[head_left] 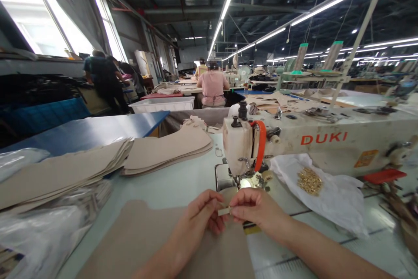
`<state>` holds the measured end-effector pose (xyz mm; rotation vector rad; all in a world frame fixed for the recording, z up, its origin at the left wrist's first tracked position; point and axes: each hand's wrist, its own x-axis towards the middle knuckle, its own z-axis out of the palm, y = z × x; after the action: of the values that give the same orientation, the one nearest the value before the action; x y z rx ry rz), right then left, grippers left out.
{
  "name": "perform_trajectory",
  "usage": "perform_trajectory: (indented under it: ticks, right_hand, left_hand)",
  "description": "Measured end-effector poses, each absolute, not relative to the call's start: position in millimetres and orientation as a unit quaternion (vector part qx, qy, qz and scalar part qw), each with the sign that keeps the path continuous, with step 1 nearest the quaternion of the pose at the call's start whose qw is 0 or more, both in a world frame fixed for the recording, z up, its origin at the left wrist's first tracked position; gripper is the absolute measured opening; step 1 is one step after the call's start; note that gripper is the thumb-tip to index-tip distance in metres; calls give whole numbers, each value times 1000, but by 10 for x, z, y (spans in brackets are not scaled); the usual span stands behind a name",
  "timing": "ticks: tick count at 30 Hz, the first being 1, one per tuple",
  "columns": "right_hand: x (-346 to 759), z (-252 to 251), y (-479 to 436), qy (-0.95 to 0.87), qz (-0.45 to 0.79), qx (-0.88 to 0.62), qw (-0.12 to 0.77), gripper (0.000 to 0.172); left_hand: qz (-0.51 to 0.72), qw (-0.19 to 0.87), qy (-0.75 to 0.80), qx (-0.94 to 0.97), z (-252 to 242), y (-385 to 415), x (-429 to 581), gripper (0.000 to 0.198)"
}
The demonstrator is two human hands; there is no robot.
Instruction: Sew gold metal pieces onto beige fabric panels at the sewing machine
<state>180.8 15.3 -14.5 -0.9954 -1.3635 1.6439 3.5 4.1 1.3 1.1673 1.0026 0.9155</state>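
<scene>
Just in front of the sewing machine's needle area, both hands meet above a beige fabric panel [146, 235]. My left hand [202, 216] is closed, pinching a short pale strip [224, 212] between thumb and fingers. At the strip's right end, my right hand [254, 205] pinches a tiny gold metal piece [230, 210]; its exact shape is too small to make out. The panel lies flat under my hands and reaches toward the sewing machine [238, 148], whose lamp is lit. Fingers partly hide the strip and the metal piece.
Right of the needle, a pile of gold metal pieces [309, 181] lies on a white bag [339, 200]. Stacked beige panels [170, 146] and clear plastic bags [42, 231] occupy the left. Ahead, a person in a pink top [213, 85] sits at another table.
</scene>
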Motion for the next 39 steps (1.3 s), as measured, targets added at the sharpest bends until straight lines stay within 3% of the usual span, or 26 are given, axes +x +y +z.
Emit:
perform_trajectory:
  ticks: [4, 13, 19, 23, 28, 39]
  right_hand:
    - [1777, -180, 146, -518, 647, -377, 413, 30]
    - [1764, -114, 53, -524, 659, -354, 408, 18]
    - [1759, -44, -71, -623, 526, -388, 431, 24]
    - [1753, -31, -82, -666, 454, -403, 432, 11]
    - [1754, -63, -58, -670, 399, -417, 467, 8]
    - [1678, -136, -16, -585, 448, -446, 508, 5]
  left_hand:
    - [361, 655, 433, 503, 30, 109, 53, 34]
    - [303, 636, 453, 547, 155, 60, 80, 20]
    - [321, 518, 490, 624, 58, 12, 54, 7]
    - [328, 475, 517, 632, 61, -19, 56, 7]
    - [382, 517, 494, 586, 105, 5, 91, 9]
    - [424, 584, 471, 507, 83, 31, 113, 23]
